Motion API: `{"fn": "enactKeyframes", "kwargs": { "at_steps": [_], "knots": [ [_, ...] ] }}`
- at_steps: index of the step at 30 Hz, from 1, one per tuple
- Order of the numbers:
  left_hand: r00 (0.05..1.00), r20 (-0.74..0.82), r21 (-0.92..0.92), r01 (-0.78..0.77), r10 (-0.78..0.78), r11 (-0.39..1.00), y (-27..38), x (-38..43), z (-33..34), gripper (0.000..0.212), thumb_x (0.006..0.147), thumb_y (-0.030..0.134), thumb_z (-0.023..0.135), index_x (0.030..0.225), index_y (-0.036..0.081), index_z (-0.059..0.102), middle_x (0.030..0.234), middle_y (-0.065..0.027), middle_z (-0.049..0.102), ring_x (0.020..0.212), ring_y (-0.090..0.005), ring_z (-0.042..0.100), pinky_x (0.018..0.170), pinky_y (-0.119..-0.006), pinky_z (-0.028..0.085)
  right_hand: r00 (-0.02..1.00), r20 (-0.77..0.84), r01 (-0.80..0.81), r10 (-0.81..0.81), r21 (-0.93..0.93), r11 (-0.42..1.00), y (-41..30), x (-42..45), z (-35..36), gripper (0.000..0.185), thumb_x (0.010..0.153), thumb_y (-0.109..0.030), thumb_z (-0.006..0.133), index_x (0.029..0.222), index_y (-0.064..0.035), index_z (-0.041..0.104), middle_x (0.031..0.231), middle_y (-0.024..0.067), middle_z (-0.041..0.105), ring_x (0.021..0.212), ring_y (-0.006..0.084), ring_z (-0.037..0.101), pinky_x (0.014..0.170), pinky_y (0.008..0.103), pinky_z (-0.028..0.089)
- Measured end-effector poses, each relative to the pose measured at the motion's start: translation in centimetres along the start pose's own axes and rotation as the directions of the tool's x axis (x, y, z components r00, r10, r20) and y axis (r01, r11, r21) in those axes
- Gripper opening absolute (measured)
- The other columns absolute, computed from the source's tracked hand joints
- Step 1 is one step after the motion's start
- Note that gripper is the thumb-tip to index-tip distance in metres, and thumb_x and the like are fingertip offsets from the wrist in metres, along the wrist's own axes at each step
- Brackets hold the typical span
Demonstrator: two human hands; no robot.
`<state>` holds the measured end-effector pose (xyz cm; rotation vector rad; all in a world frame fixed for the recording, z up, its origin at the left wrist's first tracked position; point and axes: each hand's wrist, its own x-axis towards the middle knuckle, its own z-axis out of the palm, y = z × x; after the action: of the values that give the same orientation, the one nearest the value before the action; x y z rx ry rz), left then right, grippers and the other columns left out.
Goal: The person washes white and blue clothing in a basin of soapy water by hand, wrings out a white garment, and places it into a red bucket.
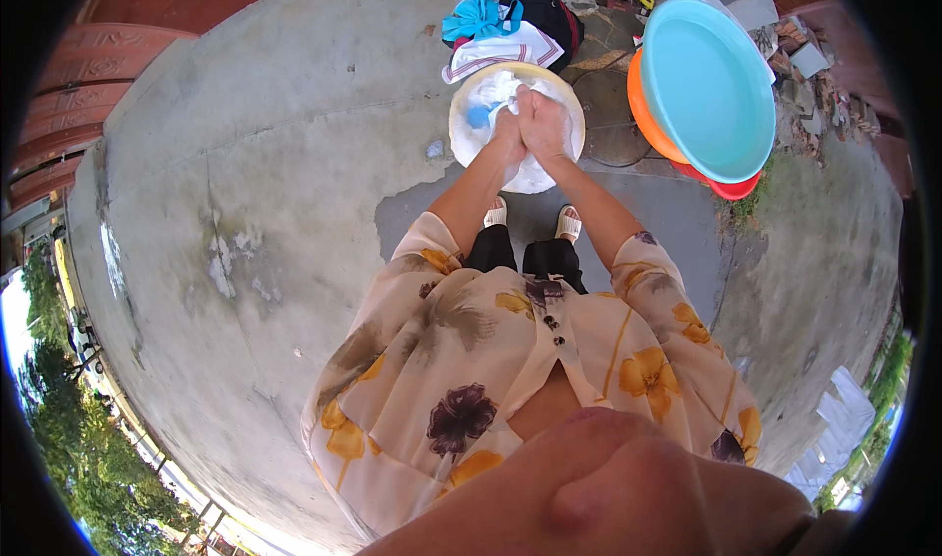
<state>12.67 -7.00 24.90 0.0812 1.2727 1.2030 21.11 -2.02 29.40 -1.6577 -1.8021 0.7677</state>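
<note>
A round yellow-rimmed basin (578, 107) full of white suds stands on the ground in front of my feet. Over it my left hand (508, 135) and my right hand (543, 123) press together, fingers closed around a bunched white wet cloth (503, 107). Only part of the cloth shows between and beyond the hands; suds hide where it ends. A blue patch (479, 116), perhaps another cloth, shows in the foam left of my hands.
A large light-blue basin (710, 88) rests tilted on an orange basin (647, 111) and a red basin (739, 188) at right. Beyond the suds lie a clothes pile (482, 15) and a white striped cloth (508, 52). Rubble (806, 92) edges the concrete ground (257, 151).
</note>
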Motion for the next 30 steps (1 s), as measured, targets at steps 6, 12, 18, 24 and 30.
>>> {"fn": "enactKeyframes", "kwargs": {
  "at_steps": [6, 12, 18, 24, 30],
  "knots": [
    [0.991, 0.093, 0.153, 0.081, -0.096, 0.985, -0.2, -1.7, 1.5, 0.051, 0.099, 0.042, 0.034, 0.135, 0.008, 0.046, 0.115, -0.0151, 0.06, 0.102, -0.0273, 0.059, 0.089, -0.041, 0.047, 1.0, -0.021, -0.015, 0.014, -0.052, 0.999, 1.7, -0.7, -0.3, 0.045, 0.095, -0.039, 0.046, 0.075, -0.0033, 0.064, 0.068, 0.0223, 0.059, 0.064, 0.0398, 0.061, 0.059, 0.0485, 0.046],
    [0.986, 0.166, -0.126, 0.054, -0.032, 0.991, 0.9, -2.5, 0.5, 0.043, 0.097, 0.038, 0.043, 0.125, 0.006, 0.052, 0.107, -0.01, 0.061, 0.094, -0.0242, 0.06, 0.082, -0.041, 0.049, 0.997, 0.007, 0.081, -0.081, 0.018, 0.997, -0.1, -2.0, 0.5, 0.037, 0.092, -0.036, 0.049, 0.079, -0.0052, 0.065, 0.069, 0.0238, 0.06, 0.071, 0.0401, 0.061, 0.073, 0.0512, 0.041],
    [0.95, 0.234, -0.35, 0.28, -0.206, 0.894, 1.2, -3.4, -1.8, 0.045, 0.099, 0.035, 0.041, 0.129, 0.001, 0.048, 0.115, -0.0133, 0.058, 0.097, -0.0255, 0.06, 0.081, -0.041, 0.05, 0.975, -0.014, 0.219, -0.22, -0.035, 0.975, -5.0, -5.7, -0.6, 0.045, 0.094, -0.035, 0.046, 0.072, 0.0, 0.064, 0.069, 0.0241, 0.061, 0.063, 0.0384, 0.063, 0.057, 0.0462, 0.047],
    [0.988, 0.154, -0.159, 0.021, 0.004, 0.987, 2.3, -2.4, -2.6, 0.044, 0.098, 0.035, 0.039, 0.12, -0.001, 0.053, 0.107, -0.0162, 0.06, 0.094, -0.0283, 0.06, 0.079, -0.042, 0.05, 0.968, -0.037, 0.251, -0.25, 0.04, 0.967, -5.9, -5.4, 0.4, 0.047, 0.095, -0.039, 0.046, 0.071, -0.002, 0.065, 0.062, 0.0215, 0.058, 0.057, 0.0351, 0.06, 0.055, 0.0447, 0.045],
    [0.999, 0.039, -0.088, 0.023, -0.02, 0.996, 2.7, -4.4, 1.8, 0.047, 0.094, 0.039, 0.046, 0.117, -0.002, 0.053, 0.105, -0.0168, 0.061, 0.092, -0.0281, 0.062, 0.078, -0.043, 0.051, 0.997, 0.002, 0.076, -0.076, 0.06, 0.995, -2.7, -2.7, -0.4, 0.046, 0.093, -0.041, 0.047, 0.072, -0.0047, 0.065, 0.066, 0.0217, 0.06, 0.061, 0.0375, 0.061, 0.058, 0.0466, 0.047]
  ]
}}
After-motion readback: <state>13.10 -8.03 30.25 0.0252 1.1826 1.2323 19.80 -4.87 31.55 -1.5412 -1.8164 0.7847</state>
